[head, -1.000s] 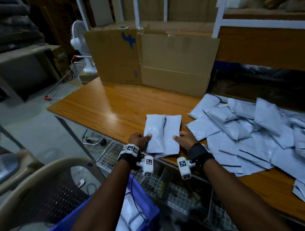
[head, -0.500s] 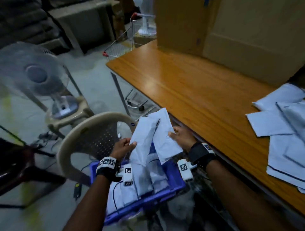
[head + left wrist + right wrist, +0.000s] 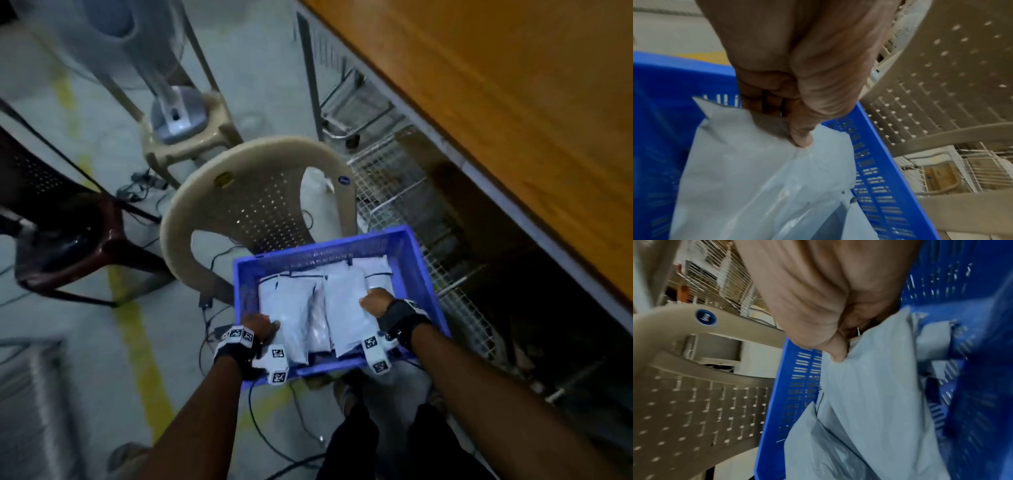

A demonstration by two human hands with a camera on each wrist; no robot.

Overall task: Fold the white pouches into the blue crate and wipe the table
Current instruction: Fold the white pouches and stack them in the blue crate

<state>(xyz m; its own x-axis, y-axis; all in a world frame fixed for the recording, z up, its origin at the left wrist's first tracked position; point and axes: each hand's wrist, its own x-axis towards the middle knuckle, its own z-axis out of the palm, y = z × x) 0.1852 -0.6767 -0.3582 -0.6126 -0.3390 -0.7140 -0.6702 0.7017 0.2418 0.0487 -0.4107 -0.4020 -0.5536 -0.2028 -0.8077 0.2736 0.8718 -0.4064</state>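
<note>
Blue plastic forms the crate, which sits on the seat of a beige chair just beside the wooden table. Inside the crate lie several white pouches, side by side. The left hand is at the near left corner of the crate, and its thumb and curled fingers pinch the edge of the left pouch. The right hand is lower inside the crate, on the right side; its thumb and fingers pinch the edge of the right pouch, which lies over other pouches already in the crate. Both held pouches touch the pile below them. Behind the chair, a standing fan rests on a beige stool, and a dark red chair stands at the left. Under the table there is a wire rack.
</note>
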